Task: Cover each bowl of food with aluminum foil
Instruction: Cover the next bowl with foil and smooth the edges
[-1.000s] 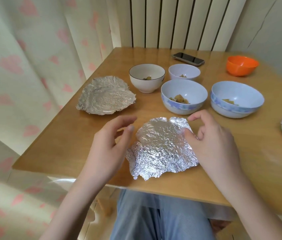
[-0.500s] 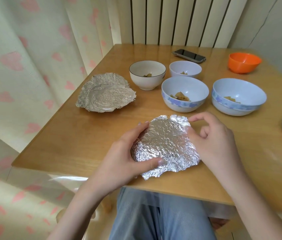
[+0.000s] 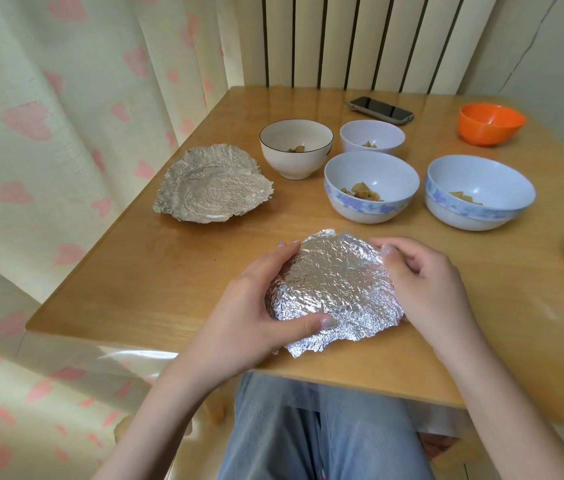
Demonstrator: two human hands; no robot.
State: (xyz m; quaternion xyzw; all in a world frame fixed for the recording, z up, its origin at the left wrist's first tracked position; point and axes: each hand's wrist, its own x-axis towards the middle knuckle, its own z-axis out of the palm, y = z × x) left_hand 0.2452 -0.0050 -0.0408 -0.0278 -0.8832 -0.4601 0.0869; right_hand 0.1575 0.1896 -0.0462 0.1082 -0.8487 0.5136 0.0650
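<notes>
Head view: left hand (image 3: 252,306) and right hand (image 3: 422,282) are clasping the foil-covered bowl (image 3: 334,285) near the table's (image 3: 169,282) front edge.

The counter (image 3: 176,282) is pale wood with a smooth, softly glossy finish. The foil (image 3: 336,285) at 6 o'clock is crinkled, bright metal; the foil sheet (image 3: 211,188) at 9 o'clock looks duller and wrinkled. The bowls (image 3: 370,188) appear glazed and smooth, the orange bowl (image 3: 490,124) at 1 o'clock shiny plastic. The phone (image 3: 379,109) at 12 o'clock has a glossy black face. The curtain (image 3: 48,133) is matt woven cloth.
</notes>
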